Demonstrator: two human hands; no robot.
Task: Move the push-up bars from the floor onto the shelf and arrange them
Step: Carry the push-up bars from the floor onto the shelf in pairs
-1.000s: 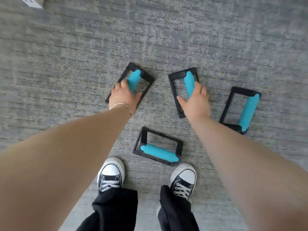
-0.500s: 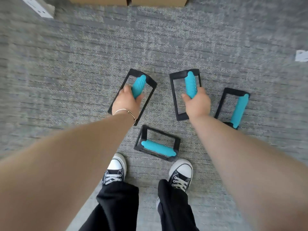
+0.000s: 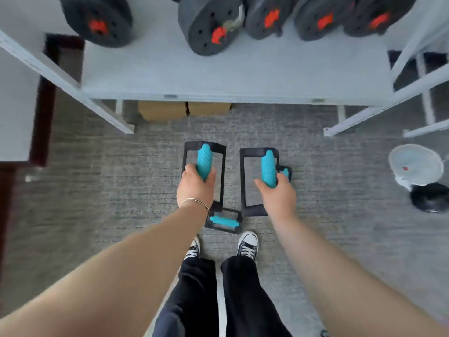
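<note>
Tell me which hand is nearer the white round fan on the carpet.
Right. The right hand, holding a black-framed push-up bar, is on the white round fan's side; the left hand is farther, across the other bar.

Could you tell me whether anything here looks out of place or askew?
Two push-up bars lie on the carpet, one near the shoes, one mostly hidden behind the right hand. On the shelf, one dumbbell tilts out of line.

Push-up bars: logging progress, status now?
Left hand shut on one push-up bar, right hand on another. Two bars on the carpet. Shelf front bare, weight plates behind.
</note>
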